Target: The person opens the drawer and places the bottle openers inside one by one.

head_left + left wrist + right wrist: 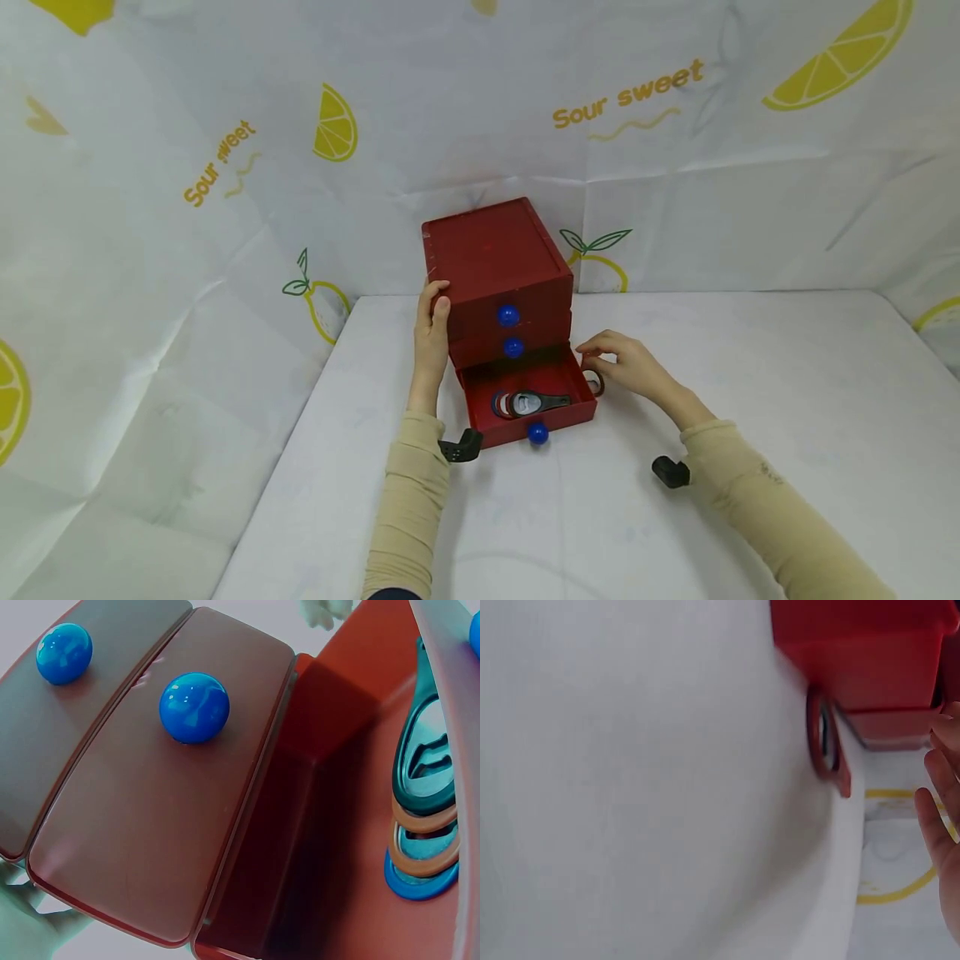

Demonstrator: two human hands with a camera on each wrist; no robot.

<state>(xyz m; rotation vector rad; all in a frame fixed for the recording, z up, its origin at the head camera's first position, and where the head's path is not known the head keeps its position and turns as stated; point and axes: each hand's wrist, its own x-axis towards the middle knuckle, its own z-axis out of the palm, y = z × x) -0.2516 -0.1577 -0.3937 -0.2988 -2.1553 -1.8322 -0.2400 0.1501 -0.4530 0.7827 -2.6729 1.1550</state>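
Observation:
A red three-drawer cabinet (495, 250) has its bottom drawer (498, 433) pulled out. My left hand (431, 337) grips the cabinet's left front side, thumb by the front corner. Inside the drawer lie several overlapping bottle openers; a black bottle opener (527, 403) is on top, with orange and blue rims below it. My right hand (626, 364) is beside the drawer's right wall, fingers loosely bent and fingertips close to the drawer's rear right corner. Just under that hand, a dark red bottle opener (811, 735) stands tilted on edge against the drawer's outer side, apart from the fingers.
Blue ball knobs (508, 316) stick out from the drawer fronts. White cloth with lemon prints (337, 125) hangs behind and to the left of the white table (750, 375). Black wrist bands (461, 447) show at both sleeves.

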